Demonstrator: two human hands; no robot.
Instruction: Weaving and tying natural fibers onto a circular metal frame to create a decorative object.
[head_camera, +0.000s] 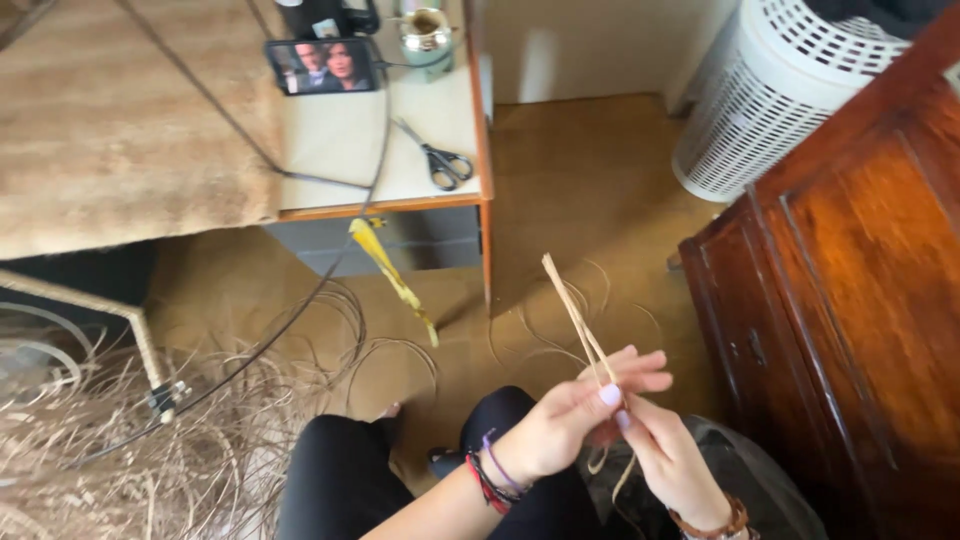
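My left hand (565, 425) and right hand (665, 455) pinch one thin bundle of straw strips (578, 318), which rises up-left from my fingertips over the ochre floor (590, 170). Left of my fingers lies a heap of loose straw (120, 450). Farther off, one pair of scissors (440, 160) and one phone (320, 66) sit on a small table (340, 140).

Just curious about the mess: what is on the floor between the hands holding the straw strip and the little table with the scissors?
In the head view, loose pale fibre strands curl across the floor there; a yellow strip hangs off the table.
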